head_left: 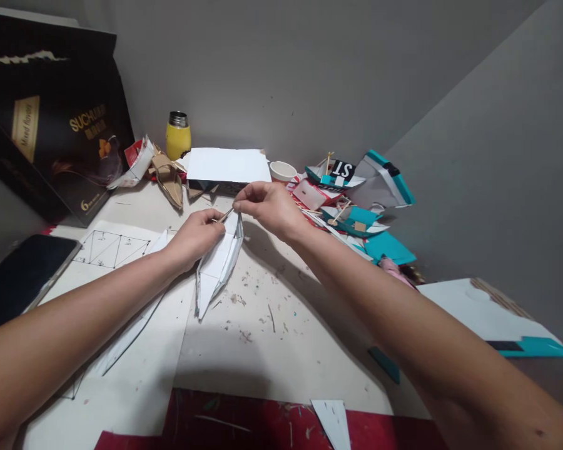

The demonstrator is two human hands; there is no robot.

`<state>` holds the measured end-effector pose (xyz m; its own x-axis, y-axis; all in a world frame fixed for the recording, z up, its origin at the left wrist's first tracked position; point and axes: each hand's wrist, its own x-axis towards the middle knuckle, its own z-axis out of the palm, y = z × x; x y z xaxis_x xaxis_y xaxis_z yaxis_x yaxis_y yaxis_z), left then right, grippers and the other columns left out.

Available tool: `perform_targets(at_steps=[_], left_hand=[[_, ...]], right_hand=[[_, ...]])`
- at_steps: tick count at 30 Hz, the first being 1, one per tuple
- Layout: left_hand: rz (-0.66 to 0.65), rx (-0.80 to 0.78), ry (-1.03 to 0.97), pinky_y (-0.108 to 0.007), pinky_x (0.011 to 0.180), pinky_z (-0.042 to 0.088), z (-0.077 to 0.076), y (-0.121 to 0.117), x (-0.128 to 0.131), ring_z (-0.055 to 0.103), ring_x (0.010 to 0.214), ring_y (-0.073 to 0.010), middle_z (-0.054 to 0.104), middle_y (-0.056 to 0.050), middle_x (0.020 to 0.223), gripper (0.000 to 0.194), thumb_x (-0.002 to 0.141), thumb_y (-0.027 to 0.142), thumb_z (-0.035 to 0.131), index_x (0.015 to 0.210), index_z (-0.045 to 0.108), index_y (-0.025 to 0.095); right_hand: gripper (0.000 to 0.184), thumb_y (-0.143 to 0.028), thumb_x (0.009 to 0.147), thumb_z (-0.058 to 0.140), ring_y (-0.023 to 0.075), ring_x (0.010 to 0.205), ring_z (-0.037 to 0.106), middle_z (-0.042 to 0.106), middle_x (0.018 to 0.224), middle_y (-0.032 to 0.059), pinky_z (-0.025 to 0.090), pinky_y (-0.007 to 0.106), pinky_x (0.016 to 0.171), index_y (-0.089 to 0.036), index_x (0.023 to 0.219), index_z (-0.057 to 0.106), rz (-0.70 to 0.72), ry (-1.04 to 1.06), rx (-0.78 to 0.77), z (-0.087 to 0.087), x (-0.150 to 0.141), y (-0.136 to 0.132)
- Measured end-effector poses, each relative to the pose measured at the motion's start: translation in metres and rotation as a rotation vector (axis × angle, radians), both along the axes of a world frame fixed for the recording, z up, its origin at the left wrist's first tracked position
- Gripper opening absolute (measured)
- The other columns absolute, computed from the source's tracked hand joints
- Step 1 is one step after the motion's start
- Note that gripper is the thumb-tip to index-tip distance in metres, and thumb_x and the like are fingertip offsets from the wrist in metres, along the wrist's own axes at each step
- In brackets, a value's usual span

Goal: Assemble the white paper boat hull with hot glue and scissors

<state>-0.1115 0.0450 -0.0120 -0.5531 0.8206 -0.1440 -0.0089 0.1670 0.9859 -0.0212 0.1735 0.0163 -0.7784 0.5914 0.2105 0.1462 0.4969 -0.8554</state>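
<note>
A small white folded-paper boat (pixel 217 265) lies on the table in front of me, its pointed end towards me. My left hand (pixel 197 236) is closed over its left side, with a thin wooden stick (pixel 226 214) between thumb and fingers. Above the boat's far end, my right hand (pixel 266 206) pinches the stick's upper tip. Whether the right fingertips also touch the paper cannot be made out. The left palm hides part of the boat's left edge.
Left are a phone (pixel 28 275), a drawn paper pattern (pixel 117 247) and a black box (pixel 51 119). Behind stand a yellow bottle (pixel 179 139), a white-topped box (pixel 229 164) and a cup (pixel 283 170). Several card boats (pixel 356 222) crowd the right. Paper scraps (pixel 333 422) lie in front.
</note>
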Motion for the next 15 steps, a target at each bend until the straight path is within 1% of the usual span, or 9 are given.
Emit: perform_targets(at_steps=[4, 9, 12, 15], left_hand=[[-0.003, -0.021, -0.018, -0.028, 0.05, 0.035, 0.0017, -0.0005, 0.0017, 0.051, 0.05, -0.0146, 0.058, 0.0, 0.059, 0.016, 0.063, 0.013, 0.054, 0.075, 0.062, 0.02], [0.004, -0.042, 0.01, -0.028, 0.049, 0.03, 0.0012, -0.0015, 0.0024, 0.046, 0.048, -0.0134, 0.054, 0.0, 0.056, 0.011, 0.064, 0.013, 0.053, 0.07, 0.061, 0.019], [0.004, -0.039, 0.036, -0.028, 0.05, 0.029, -0.0021, -0.0018, 0.0011, 0.046, 0.05, -0.0134, 0.055, -0.001, 0.057, 0.009, 0.064, 0.013, 0.053, 0.066, 0.06, 0.018], [0.0, -0.031, 0.049, -0.027, 0.05, 0.027, -0.0049, -0.0021, 0.0002, 0.044, 0.051, -0.0128, 0.053, 0.001, 0.057, 0.007, 0.065, 0.014, 0.053, 0.067, 0.059, 0.019]], right_hand=[[0.007, -0.012, 0.067, 0.067, 0.0099, 0.058, 0.05, 0.058, 0.063, -0.0016, 0.039, 0.026, 0.057, -0.015, 0.068, 0.06, 0.085, -0.053, 0.031, 0.0036, 0.0077, 0.0015], [0.008, -0.009, 0.069, 0.063, 0.0102, 0.058, 0.05, 0.058, 0.062, -0.0023, 0.04, 0.026, 0.057, -0.016, 0.068, 0.059, 0.179, -0.143, 0.14, 0.0046, 0.0085, 0.0045], [0.009, -0.009, 0.07, 0.063, 0.0101, 0.058, 0.05, 0.056, 0.061, -0.003, 0.04, 0.024, 0.057, -0.016, 0.067, 0.058, 0.217, -0.199, 0.224, 0.0032, 0.0049, 0.0062], [0.01, -0.009, 0.071, 0.062, 0.0099, 0.058, 0.048, 0.055, 0.06, -0.0039, 0.038, 0.024, 0.057, -0.017, 0.066, 0.057, 0.232, -0.216, 0.289, 0.0024, 0.0025, 0.0061]])
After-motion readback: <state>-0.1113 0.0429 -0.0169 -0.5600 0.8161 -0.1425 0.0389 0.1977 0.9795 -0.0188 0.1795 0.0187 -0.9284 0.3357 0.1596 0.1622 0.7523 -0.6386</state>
